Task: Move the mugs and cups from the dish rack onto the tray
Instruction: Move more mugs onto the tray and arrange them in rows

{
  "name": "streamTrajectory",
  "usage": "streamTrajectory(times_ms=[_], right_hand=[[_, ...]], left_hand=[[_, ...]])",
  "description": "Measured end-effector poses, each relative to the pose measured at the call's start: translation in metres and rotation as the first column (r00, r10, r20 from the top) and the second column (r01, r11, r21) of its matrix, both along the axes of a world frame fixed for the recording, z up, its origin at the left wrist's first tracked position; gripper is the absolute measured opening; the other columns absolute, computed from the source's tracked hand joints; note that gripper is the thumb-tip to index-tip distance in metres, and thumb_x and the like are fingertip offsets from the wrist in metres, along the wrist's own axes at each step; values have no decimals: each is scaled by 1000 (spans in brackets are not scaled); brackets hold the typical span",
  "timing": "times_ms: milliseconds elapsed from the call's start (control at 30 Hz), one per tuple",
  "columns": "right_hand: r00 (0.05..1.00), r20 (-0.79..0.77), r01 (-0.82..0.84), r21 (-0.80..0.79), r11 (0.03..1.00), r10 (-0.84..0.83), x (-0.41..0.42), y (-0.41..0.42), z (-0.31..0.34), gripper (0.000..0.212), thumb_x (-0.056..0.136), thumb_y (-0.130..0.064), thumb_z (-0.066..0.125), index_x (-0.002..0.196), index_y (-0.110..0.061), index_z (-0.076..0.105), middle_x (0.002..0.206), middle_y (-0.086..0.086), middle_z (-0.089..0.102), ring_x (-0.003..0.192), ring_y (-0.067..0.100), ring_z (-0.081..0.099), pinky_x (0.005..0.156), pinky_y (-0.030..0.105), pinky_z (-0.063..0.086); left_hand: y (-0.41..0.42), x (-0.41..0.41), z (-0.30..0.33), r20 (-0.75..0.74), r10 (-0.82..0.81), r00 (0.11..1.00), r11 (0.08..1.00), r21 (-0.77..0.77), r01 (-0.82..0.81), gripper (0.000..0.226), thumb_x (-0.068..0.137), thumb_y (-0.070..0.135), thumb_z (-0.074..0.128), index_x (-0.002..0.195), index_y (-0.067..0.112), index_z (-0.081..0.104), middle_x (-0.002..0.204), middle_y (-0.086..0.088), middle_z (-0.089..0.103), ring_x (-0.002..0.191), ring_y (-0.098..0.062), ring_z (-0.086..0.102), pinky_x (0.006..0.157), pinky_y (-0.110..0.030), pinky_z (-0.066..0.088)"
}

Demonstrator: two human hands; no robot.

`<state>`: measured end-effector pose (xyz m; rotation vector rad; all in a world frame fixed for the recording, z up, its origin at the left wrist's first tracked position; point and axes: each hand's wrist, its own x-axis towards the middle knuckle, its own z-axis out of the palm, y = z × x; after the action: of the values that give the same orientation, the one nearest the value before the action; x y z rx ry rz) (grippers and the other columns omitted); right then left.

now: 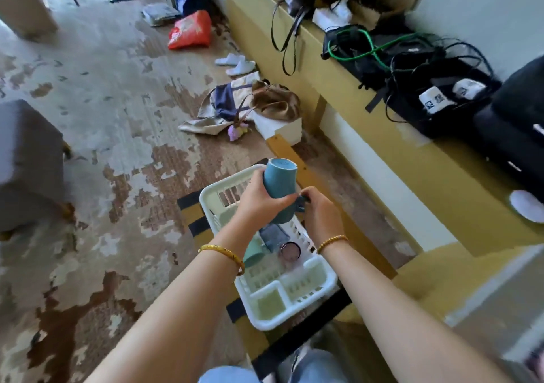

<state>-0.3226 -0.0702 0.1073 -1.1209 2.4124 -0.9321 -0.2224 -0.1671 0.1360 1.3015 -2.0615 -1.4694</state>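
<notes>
We find the left hand wrapped round the blue mug, and the right hand pinching its handle; the mug is tilted, clear above the rack. We judge a slip likely if either grip shifts, dropping it onto the green cup and glass lying in the rack below. The rack sits at the table edge, floor left of it. No tray is in view.

Your one head-worn camera looks forward and steeply down, close over the dish rack at lower centre, floor filling the frame's left.
</notes>
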Motion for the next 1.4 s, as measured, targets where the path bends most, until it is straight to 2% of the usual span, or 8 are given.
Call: streamTrajectory(times_ms=[367, 667, 900, 967, 1067, 1167, 1300, 1400], right_hand=[[914, 57, 405, -193, 894, -402, -59, 145, 94, 20, 94, -8, 45, 103, -8, 64, 103, 10, 67, 86, 12, 54, 70, 15, 35], [756, 56, 640, -267, 720, -652, -83, 345, 110, 20, 92, -8, 47, 105, -7, 63, 103, 15, 68, 96, 29, 61, 71, 21, 37], [615, 61, 772, -251, 584, -786, -84, 509, 103, 18, 91, -8, 49, 104, -10, 62, 101, 13, 68, 91, 24, 63, 79, 24, 53], [562, 89, 812, -249, 528, -823, -80, 543, 102, 20, 91, -8, 48, 106, -9, 62, 103, 14, 68, 96, 27, 64, 84, 37, 54], [496, 76, 856, -209, 472, -865, -72, 586, 97, 19, 91, -8, 48, 103, -11, 62, 98, 12, 69, 92, 26, 64, 77, 31, 50], [447, 145, 888, -191, 418, -883, -66, 619, 94, 18, 90, -6, 47, 100, -12, 62, 93, 14, 69, 86, 29, 64, 78, 42, 53], [375, 109, 924, -119, 362, -921, -65, 656, 89, 18, 89, -9, 49, 96, -18, 63, 92, 8, 70, 85, 26, 63, 71, 28, 45], [362, 111, 932, -16, 362, -926, -68, 677, 85, 16, 88, -14, 51, 95, -21, 63, 93, 6, 69, 88, 26, 63, 74, 33, 49]], left_hand=[[121, -91, 79, -118, -242, 963, 966, -127, 227, 65, 68, 52, 72, 119, 26, 40, 107, 8, 54, 105, -18, 55, 89, -40, 50], [312, -154, 105, -238, -489, 839, 871, -176, 458, 49, 71, 39, 74, 103, 30, 38, 93, 14, 52, 85, -9, 51, 69, -23, 38], [468, -176, 99, -297, -654, 696, 750, -136, 647, 54, 68, 33, 78, 105, 31, 39, 93, 17, 54, 89, -6, 54, 76, -21, 41], [502, -178, 98, -286, -708, 646, 699, -151, 699, 54, 69, 33, 78, 105, 32, 38, 91, 22, 52, 86, -1, 52, 73, -15, 39], [540, -183, 95, -241, -784, 572, 613, -153, 775, 55, 69, 36, 77, 107, 30, 38, 101, 10, 57, 95, -11, 56, 80, -27, 45], [568, -193, 90, -195, -849, 491, 522, -168, 836, 62, 69, 39, 76, 116, 29, 36, 110, 3, 57, 99, -17, 57, 83, -34, 48], [602, -209, 86, -143, -933, 330, 354, -203, 913, 63, 70, 40, 76, 114, 32, 32, 107, 7, 51, 97, -14, 53, 77, -31, 44], [621, -220, 78, -113, -955, 272, 291, -209, 934, 60, 71, 38, 76, 111, 31, 31, 106, 8, 50, 95, -13, 51, 76, -30, 42]])
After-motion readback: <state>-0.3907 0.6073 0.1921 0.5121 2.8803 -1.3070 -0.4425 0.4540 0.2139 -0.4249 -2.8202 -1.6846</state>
